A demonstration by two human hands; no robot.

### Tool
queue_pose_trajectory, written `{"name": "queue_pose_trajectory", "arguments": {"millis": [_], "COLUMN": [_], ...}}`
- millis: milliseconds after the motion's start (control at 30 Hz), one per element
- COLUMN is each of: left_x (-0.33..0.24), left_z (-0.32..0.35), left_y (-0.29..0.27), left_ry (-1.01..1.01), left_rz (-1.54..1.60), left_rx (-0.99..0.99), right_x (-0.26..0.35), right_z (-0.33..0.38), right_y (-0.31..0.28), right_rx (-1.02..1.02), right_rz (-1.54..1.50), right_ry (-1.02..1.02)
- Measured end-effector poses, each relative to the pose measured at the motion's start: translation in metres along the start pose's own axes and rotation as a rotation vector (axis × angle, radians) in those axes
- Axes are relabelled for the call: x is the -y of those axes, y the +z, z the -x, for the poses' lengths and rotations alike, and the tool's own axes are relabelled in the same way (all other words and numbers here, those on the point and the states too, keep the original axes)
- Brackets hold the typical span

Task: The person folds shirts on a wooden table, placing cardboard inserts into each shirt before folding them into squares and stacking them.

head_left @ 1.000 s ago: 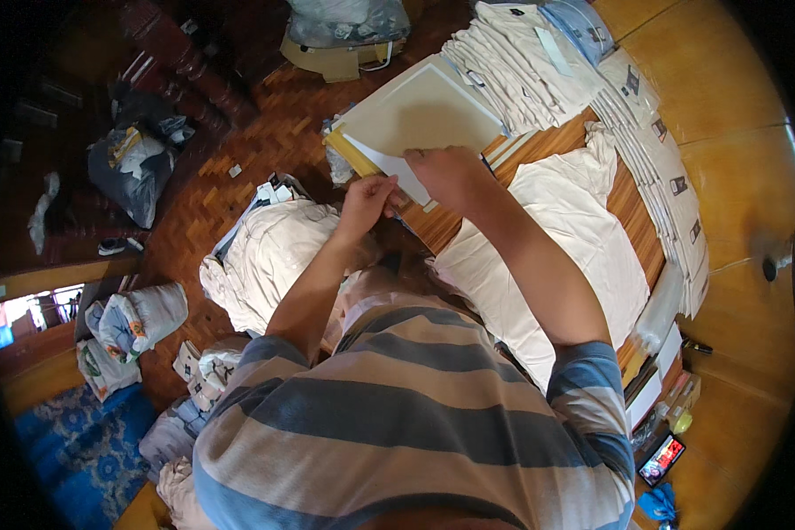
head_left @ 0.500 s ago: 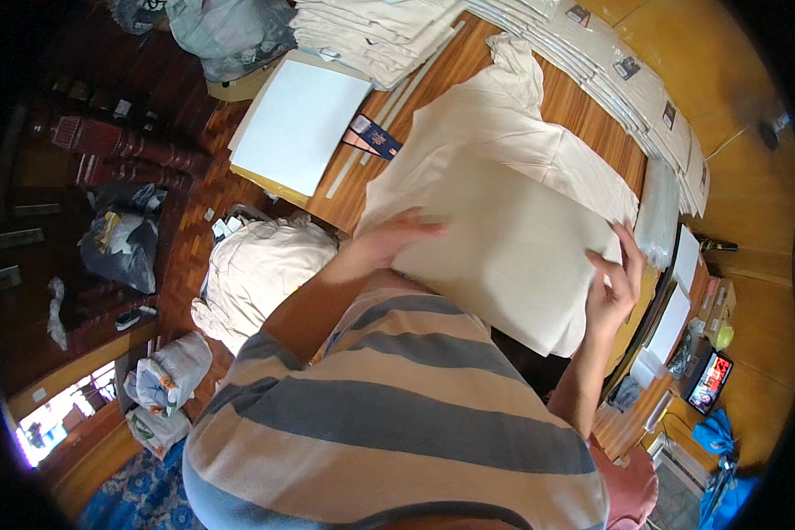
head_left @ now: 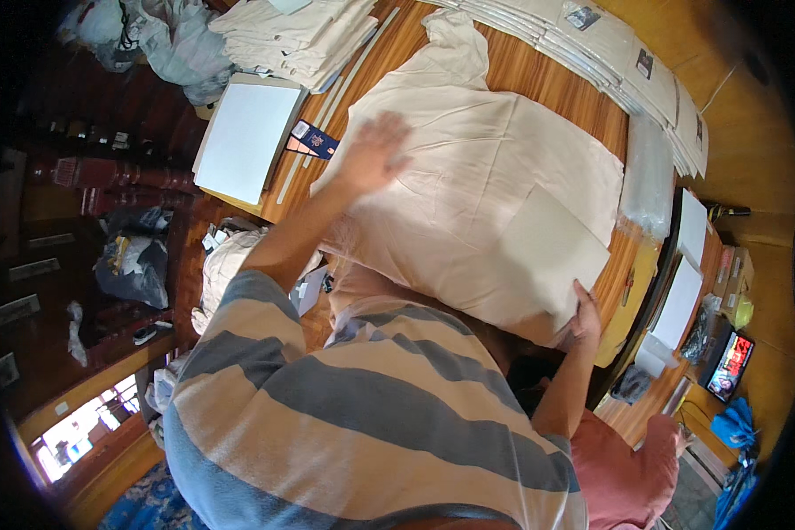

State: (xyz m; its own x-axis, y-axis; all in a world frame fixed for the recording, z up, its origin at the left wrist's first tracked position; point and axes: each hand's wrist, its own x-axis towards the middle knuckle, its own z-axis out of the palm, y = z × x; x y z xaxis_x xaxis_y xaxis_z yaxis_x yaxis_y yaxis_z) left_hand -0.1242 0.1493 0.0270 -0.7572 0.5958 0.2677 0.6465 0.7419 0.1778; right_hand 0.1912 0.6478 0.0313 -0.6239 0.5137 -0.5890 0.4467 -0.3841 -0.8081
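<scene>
Centre frame on our wooden table [head_left: 539, 84], cream shirt [head_left: 477, 177] spread flat, our left hand [head_left: 375, 152] open-fingered, pressing its upper left part, our right hand [head_left: 581, 320] pinching the cream cardboard sheet [head_left: 548, 252] at lower right, folded shirt stack [head_left: 296, 35] upper left.

Two hands [head_left: 375, 155], one cream shirt [head_left: 486, 177] (spread flat).

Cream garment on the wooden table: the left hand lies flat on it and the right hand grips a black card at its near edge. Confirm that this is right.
Not quite: the card is cream-white, not black. The head view shows it lying on the cream garment spread on the wooden table, with the right hand gripping its near edge. The left hand does lie flat on the garment.
</scene>
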Motion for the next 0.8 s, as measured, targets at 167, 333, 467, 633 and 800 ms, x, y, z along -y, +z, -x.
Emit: {"name": "queue_pose_trajectory", "arguments": {"millis": [167, 333, 467, 633, 800], "left_x": [0.074, 0.075, 0.067, 0.075, 0.084], "left_z": [0.031, 0.04, 0.086, 0.13, 0.138], "left_y": [-0.025, -0.025, -0.061, -0.054, -0.051], "left_ry": [-0.085, -0.091, -0.101, -0.154, -0.191], "left_rz": [-0.061, -0.01, -0.002, 0.072, 0.172], "left_rx": [0.161, 0.069, 0.064, 0.05, 0.036], "right_x": [0.0, 0.001, 0.024, 0.02, -0.008], "right_z": [-0.005, 0.009, 0.046, 0.061, 0.045], "right_y": [-0.004, 0.003, 0.068, 0.249, 0.359], "right_rx": [0.001, -0.083, -0.037, 0.147, 0.265], "right_rz": [0.127, 0.137, 0.025, 0.27, 0.234], "right_ry": [-0.174, -0.276, -0.296, -0.258, -0.218]}}
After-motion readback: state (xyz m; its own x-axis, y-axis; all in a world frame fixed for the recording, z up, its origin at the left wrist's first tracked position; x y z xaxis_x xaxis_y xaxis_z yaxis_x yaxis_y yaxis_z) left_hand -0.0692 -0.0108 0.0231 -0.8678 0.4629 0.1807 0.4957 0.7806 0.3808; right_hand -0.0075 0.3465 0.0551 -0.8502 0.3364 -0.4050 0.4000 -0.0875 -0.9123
